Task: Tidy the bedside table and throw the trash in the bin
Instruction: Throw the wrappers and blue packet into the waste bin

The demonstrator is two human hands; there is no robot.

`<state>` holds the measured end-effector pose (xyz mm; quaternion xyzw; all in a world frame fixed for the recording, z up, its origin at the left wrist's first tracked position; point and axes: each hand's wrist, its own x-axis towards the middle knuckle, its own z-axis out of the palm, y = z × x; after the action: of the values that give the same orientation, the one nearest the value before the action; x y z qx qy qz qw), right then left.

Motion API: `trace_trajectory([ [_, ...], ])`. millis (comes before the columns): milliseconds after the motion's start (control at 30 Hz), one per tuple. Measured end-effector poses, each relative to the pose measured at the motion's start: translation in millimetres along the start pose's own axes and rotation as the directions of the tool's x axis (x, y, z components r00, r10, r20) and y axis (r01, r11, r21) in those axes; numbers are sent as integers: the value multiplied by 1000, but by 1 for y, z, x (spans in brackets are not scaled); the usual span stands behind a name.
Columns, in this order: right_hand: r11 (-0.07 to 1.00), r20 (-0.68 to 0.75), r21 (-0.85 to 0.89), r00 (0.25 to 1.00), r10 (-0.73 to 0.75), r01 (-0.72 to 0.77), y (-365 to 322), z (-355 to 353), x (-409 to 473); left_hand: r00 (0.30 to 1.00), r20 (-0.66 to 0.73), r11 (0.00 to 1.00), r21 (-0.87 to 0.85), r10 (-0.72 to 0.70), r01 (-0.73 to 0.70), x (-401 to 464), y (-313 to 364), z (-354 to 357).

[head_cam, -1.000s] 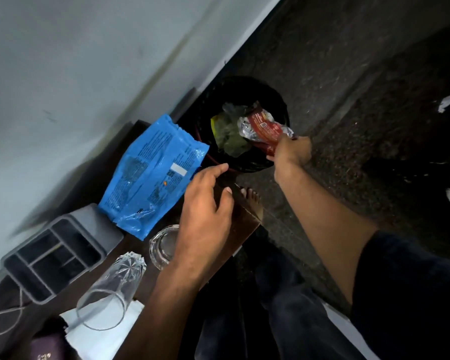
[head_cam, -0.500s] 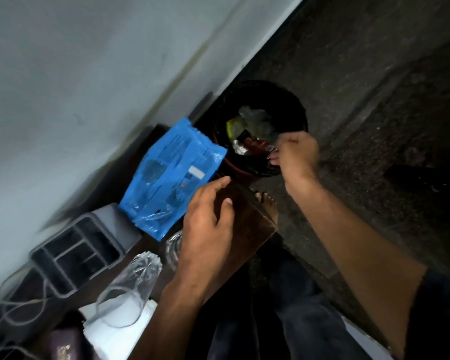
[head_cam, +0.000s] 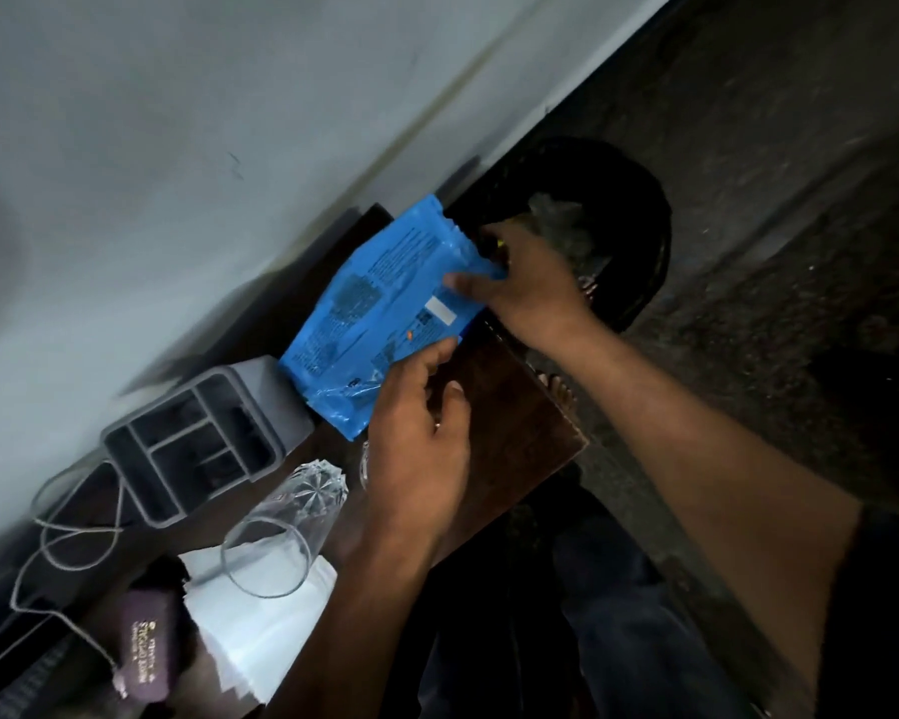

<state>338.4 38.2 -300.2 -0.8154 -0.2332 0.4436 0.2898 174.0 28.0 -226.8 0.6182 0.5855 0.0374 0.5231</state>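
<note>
A blue snack wrapper (head_cam: 380,308) lies tilted at the far end of the dark wooden bedside table (head_cam: 520,433), close to the wall. My right hand (head_cam: 530,288) grips the wrapper's far right edge, thumb on top. My left hand (head_cam: 416,433) hovers at the wrapper's near edge, fingers apart, index fingertip touching it. Just behind my right hand stands the black round bin (head_cam: 634,210) on the floor, with crumpled trash inside; the red wrapper is hidden.
A grey compartment organiser (head_cam: 198,443) sits left of the wrapper. A clear glass (head_cam: 281,531) lies on its side over white paper (head_cam: 250,630). A second glass is partly hidden under my left hand. A white cable (head_cam: 68,542) and purple case (head_cam: 144,651) lie nearer. My bare foot (head_cam: 556,389) is beside the table.
My right hand dropped the red wrapper into the bin, then swung back left and took hold of the blue wrapper. My left hand moved slightly forward to the wrapper's near edge.
</note>
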Motion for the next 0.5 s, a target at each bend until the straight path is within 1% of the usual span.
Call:
trace_trajectory([
  [67, 1000, -20, 18, 1000, -16, 16, -1, 8, -2, 1000, -23, 1000, -5, 11, -12, -1, -2, 1],
  [100, 998, -39, 60, 999, -10, 12, -3, 9, -4, 999, -36, 1000, -15, 19, -20, -2, -2, 0],
  [167, 976, -27, 215, 998, 52, -45, -2, 2, -5, 997, -61, 998, -52, 36, -39, -3, 0, -1],
  [200, 942, 0, 323, 995, 96, -91, 0, -5, -5, 997, -70, 996, -73, 45, -50, -4, 2, -2],
  [233, 886, 27, 441, 989, 144, -141, 4, -16, -5, 996, -74, 994, -94, 57, -64, -4, 3, -2],
  [267, 822, 39, 540, 981, 188, -180, 9, -27, -4, 994, -77, 991, -107, 72, -80, -4, 5, -2],
  [300, 774, 23, 603, 975, 223, -191, 16, -39, -3, 993, -83, 989, -111, 88, -97, -3, 7, -1],
  [400, 670, -127, 729, 934, 335, -141, 47, -70, 0, 989, -85, 987, -98, 118, -126, 1, 13, 7],
  [467, 605, -220, 788, 868, 445, -110, 76, -86, -1, 989, -52, 987, -77, 136, -140, 4, 18, 15],
  [500, 595, -259, 797, 827, 499, -109, 92, -91, -1, 987, -28, 987, -39, 158, -159, 6, 20, 19],
])
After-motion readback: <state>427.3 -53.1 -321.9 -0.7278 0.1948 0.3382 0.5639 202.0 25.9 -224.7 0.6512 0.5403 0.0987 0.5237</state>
